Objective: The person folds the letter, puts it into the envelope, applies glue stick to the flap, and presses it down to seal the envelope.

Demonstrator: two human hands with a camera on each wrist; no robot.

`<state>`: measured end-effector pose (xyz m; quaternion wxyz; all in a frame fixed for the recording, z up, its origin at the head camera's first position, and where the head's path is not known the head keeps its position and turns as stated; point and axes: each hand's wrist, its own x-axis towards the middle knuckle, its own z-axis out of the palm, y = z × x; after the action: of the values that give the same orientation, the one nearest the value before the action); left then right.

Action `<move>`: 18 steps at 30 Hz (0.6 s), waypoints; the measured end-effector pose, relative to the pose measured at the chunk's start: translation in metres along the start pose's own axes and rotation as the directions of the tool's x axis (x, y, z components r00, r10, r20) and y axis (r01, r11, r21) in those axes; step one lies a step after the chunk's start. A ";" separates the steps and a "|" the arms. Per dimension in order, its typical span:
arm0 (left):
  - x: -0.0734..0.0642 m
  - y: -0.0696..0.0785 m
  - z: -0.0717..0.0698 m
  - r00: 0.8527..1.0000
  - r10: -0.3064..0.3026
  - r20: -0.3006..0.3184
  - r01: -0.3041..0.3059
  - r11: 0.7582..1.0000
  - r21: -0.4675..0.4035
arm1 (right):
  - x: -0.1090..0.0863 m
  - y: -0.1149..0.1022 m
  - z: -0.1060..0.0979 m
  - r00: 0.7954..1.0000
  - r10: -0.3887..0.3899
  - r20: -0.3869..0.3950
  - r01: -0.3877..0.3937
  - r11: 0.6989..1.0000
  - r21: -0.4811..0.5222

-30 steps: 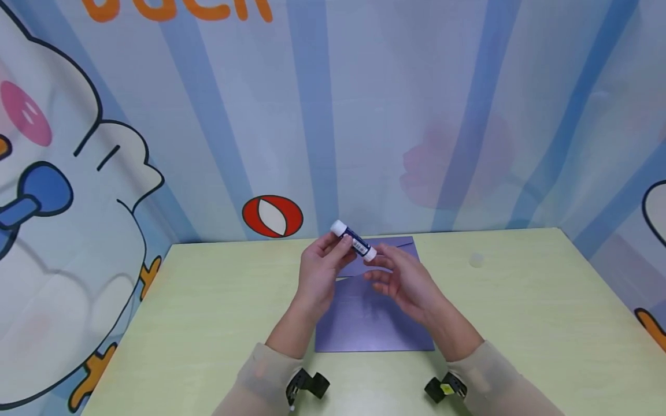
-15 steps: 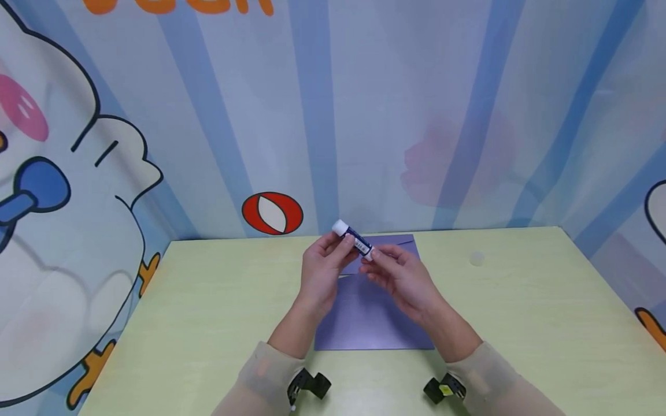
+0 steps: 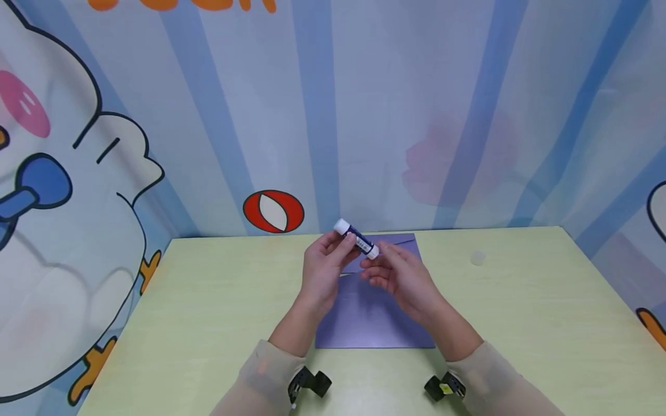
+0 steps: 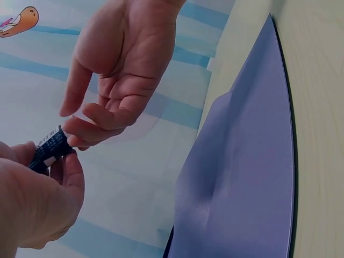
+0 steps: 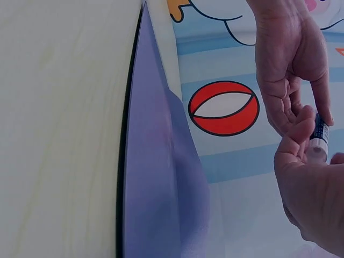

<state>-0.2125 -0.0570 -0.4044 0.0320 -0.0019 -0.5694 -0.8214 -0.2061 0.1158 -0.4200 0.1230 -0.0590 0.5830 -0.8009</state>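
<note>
My left hand (image 3: 319, 271) grips a glue stick (image 3: 359, 240) by its dark blue labelled barrel, the thumb lying along it. The stick is tilted, its white cap (image 3: 341, 226) up to the left and its white base (image 5: 318, 145) down to the right. Close by that base is my right hand (image 3: 408, 283), fingers loosely bent. In the left wrist view, the right thumb (image 4: 75, 88) stands apart from the stick while the fingertips are right at its end. Below both hands lies a purple envelope (image 3: 364, 326), its upper part partly covered by them.
The pale wood-grain table (image 3: 229, 300) extends to either side of the envelope. A small translucent round piece (image 3: 477, 257) lies at the back right. Behind the table's rear edge stands a blue striped cartoon backdrop (image 3: 364, 115).
Half a second ago the right thumb and fingers closed on the glue stick's base; now they have loosened and its white end shows again. The left hand keeps its hold throughout.
</note>
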 end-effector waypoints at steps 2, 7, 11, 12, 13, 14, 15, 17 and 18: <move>0.000 0.000 0.000 1.000 0.000 0.004 0.000 1.000 -0.003 | 0.000 0.000 0.000 1.000 0.009 0.001 -0.009 1.000 0.004; -0.001 0.000 0.000 1.000 -0.001 0.000 0.001 1.000 0.004 | 0.001 0.003 0.001 0.997 -0.074 -0.027 0.073 0.997 -0.036; -0.001 0.000 0.000 1.000 -0.009 -0.002 0.009 1.000 0.006 | -0.001 0.003 0.002 0.987 -0.156 -0.049 0.150 0.983 -0.102; -0.001 0.000 0.000 1.000 -0.012 -0.003 0.012 1.000 0.005 | -0.001 0.003 0.002 0.985 -0.165 -0.050 0.159 0.981 -0.112; -0.001 0.001 0.000 1.000 -0.010 -0.003 0.010 1.000 0.009 | -0.002 0.003 0.002 0.985 -0.164 -0.050 0.157 0.981 -0.118; -0.001 0.001 0.000 1.000 -0.011 -0.003 0.011 1.000 0.010 | -0.002 0.003 0.001 0.987 -0.157 -0.043 0.150 0.981 -0.119; -0.001 0.001 0.000 1.000 -0.008 -0.003 0.008 1.000 0.013 | -0.001 0.003 0.001 0.989 -0.141 -0.037 0.136 0.984 -0.117; -0.002 0.002 0.001 1.000 -0.007 -0.002 0.007 1.000 0.013 | -0.001 0.002 0.000 0.995 -0.093 -0.021 0.091 0.992 -0.089; -0.002 0.002 0.001 1.000 -0.004 0.000 0.004 1.000 0.014 | -0.001 0.002 0.000 0.998 -0.065 -0.012 0.064 0.995 -0.071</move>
<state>-0.2103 -0.0567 -0.4025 0.0304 -0.0002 -0.5752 -0.8174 -0.2051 0.1158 -0.4218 0.0906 -0.0765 0.6096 -0.7838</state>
